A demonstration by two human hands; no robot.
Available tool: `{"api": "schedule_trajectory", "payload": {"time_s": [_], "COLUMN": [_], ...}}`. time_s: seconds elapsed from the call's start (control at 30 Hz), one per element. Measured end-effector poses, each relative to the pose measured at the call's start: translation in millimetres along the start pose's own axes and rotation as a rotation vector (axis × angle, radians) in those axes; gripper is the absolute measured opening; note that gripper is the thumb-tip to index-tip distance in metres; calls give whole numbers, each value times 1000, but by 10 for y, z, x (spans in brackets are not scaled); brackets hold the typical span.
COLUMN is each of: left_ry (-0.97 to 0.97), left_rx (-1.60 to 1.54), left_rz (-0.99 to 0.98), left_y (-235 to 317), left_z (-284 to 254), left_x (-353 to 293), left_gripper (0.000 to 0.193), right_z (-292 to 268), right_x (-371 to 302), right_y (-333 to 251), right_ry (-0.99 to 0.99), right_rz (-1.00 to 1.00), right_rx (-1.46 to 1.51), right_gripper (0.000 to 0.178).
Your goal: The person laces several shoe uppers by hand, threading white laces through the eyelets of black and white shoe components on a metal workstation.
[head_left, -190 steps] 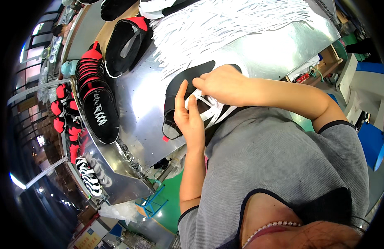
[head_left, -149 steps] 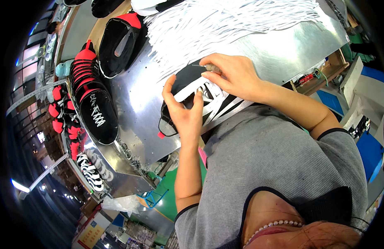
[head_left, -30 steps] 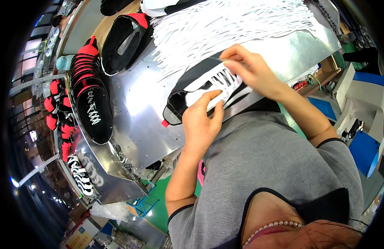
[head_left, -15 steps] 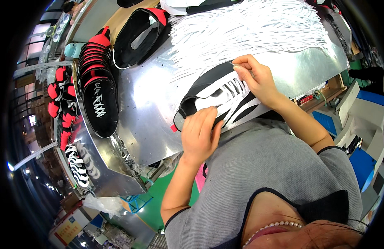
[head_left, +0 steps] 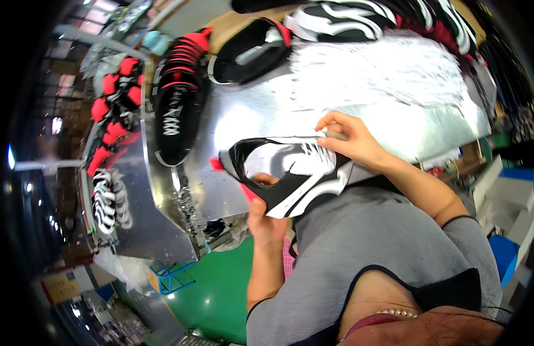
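Observation:
A black, white and red shoe upper [head_left: 290, 199] is held over the near part of the metal table, its opening tipped toward me and white lace rows across its front. My left hand [head_left: 264, 213] grips the heel side, with the thumb outside and fingertips showing through the opening. Above the lace rows, my right hand [head_left: 350, 138] has its fingers curled in toward the thumb. A small pale thing shows at those fingertips, too blurred to name.
A broad heap of white laces [head_left: 382, 72] covers the far right of the metal table [head_left: 232, 112]. To the left stands a nested row of black and red uppers [head_left: 177, 124]. Another black upper [head_left: 249, 52] lies behind. More white-patterned uppers [head_left: 336, 23] line the back.
My left hand has gone from the shoe's tongue area to its heel side. The upper has turned and tilted toward me. My right hand is lower, and the whole view has shifted.

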State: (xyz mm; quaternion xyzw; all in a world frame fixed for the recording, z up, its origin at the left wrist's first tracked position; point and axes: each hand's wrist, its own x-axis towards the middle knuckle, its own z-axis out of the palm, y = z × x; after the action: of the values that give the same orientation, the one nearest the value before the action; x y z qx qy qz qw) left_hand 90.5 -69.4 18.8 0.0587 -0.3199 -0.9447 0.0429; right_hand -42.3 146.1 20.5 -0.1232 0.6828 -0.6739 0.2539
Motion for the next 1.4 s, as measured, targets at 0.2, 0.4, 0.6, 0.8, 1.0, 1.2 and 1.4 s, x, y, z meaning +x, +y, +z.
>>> {"api": "schedule_trajectory", "payload": {"time_s": [0.2, 0.4, 0.6, 0.8, 1.0, 1.2, 1.4], "left_ry": [278, 590, 550, 442, 567, 780, 287], "left_rx": [1072, 2288, 2097, 1662, 1572, 1407, 1079], "left_rz": [428, 515, 820, 829, 619, 390, 1183], "left_y": [926, 1116, 1267, 809, 544, 568, 893], "left_z": [319, -601, -1290, -990, -882, -923, 223], "left_x": [434, 2182, 3386, 3115, 3126, 3430, 1976], "left_gripper": [37, 32, 61, 65, 69, 24, 30], "right_z": [-309, -404, -174, 97, 401, 219, -277], "right_x": [243, 330, 497, 818, 540, -68, -141], "right_y": [101, 287, 238, 420, -157, -844, -611], "right_ry": [262, 217, 15, -216, -416, -348, -179], "right_rz": [-425, -461, -606, -484, -462, -262, -196], "right_rx": [-808, -1039, -1042, -1128, -625, 204, 465], "right_gripper": [24, 26, 33, 16, 11, 16, 15]}}
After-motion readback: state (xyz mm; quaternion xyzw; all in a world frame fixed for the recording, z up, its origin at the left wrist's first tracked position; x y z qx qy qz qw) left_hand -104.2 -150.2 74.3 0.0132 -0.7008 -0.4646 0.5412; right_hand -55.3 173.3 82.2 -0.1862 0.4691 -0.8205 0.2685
